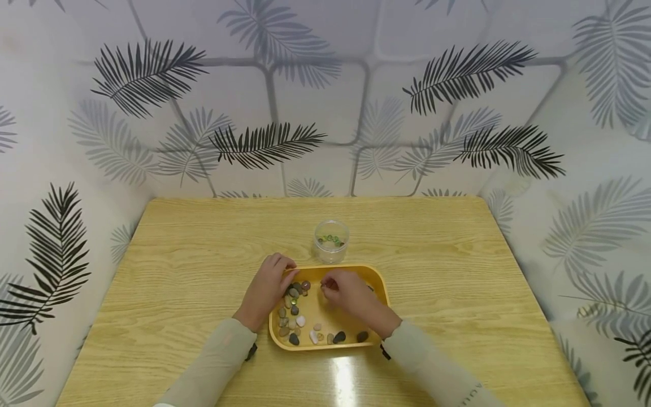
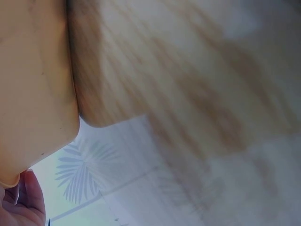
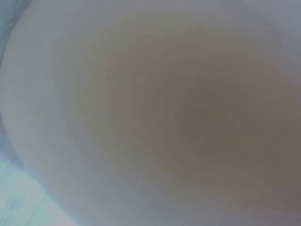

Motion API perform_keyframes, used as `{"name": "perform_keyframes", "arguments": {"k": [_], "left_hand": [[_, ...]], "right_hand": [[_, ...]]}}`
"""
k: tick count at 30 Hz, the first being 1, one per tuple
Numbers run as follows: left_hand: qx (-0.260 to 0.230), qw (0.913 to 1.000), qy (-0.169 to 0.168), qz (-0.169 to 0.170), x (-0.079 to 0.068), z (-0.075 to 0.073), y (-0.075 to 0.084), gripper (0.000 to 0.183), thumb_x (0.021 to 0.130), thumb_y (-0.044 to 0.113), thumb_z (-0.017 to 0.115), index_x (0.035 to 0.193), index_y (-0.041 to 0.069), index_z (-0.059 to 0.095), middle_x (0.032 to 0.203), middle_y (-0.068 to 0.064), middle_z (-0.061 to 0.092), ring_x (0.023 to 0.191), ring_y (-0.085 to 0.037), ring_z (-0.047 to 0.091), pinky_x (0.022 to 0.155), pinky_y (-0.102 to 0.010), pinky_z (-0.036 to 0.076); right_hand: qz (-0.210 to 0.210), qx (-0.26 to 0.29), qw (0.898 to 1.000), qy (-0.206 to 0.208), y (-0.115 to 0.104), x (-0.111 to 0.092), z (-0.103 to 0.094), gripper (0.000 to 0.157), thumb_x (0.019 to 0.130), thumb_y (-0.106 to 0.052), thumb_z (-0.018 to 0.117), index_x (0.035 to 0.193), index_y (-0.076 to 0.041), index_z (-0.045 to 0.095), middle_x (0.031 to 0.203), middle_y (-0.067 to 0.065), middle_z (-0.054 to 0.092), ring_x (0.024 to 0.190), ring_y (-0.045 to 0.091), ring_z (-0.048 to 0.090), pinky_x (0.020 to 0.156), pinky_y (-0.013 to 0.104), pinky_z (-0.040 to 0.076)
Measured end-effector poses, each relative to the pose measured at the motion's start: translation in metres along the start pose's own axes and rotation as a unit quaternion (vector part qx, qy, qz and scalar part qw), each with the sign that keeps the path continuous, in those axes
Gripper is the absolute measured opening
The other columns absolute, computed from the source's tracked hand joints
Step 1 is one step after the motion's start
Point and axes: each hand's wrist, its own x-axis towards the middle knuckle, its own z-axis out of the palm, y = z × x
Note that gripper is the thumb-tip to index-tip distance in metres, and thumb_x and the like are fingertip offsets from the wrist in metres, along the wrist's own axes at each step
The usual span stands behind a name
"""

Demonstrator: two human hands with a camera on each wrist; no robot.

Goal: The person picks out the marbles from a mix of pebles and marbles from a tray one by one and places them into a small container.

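Observation:
A yellow tray holds several stones, pale, grey and dark, mostly along its left side and near edge. My left hand grips the tray's far left corner; in the left wrist view the fingers curl at the rim. Over the middle of the tray, my right hand has thumb and fingers drawn together, pinching a small dark piece that is mostly hidden. A green glass bead lies among the stones on the left. The right wrist view is a blur.
Just beyond the tray's far rim stands a clear round cup with several green beads in it. Everything rests on a wooden table. Leaf-patterned cloth hangs behind and at the sides.

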Motion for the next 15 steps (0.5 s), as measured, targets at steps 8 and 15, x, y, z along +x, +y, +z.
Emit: {"name": "perform_keyframes", "arguments": {"k": [8,15], "left_hand": [[0.003,1.0000,0.003,0.003,-0.001,0.001,0.000,0.013,0.088,0.019,0.066,0.096,0.010,0.060,0.092,0.001,0.053,0.084,-0.015,0.050,0.071,-0.029,0.047],[0.001,1.0000,-0.004,-0.008,0.000,0.001,0.001,0.012,0.088,0.017,0.066,0.096,0.010,0.060,0.092,0.001,0.052,0.084,-0.014,0.050,0.072,-0.029,0.046]], "right_hand": [[-0.030,0.030,0.998,0.044,0.011,-0.002,-0.019,0.006,0.087,-0.013,0.066,0.091,-0.009,0.068,0.084,-0.003,0.061,0.074,0.007,0.057,0.065,0.021,0.048],[-0.027,0.047,0.997,0.064,0.017,-0.003,-0.035,0.008,0.087,-0.014,0.067,0.094,-0.010,0.069,0.084,-0.007,0.062,0.074,0.005,0.056,0.068,0.023,0.049]]}}
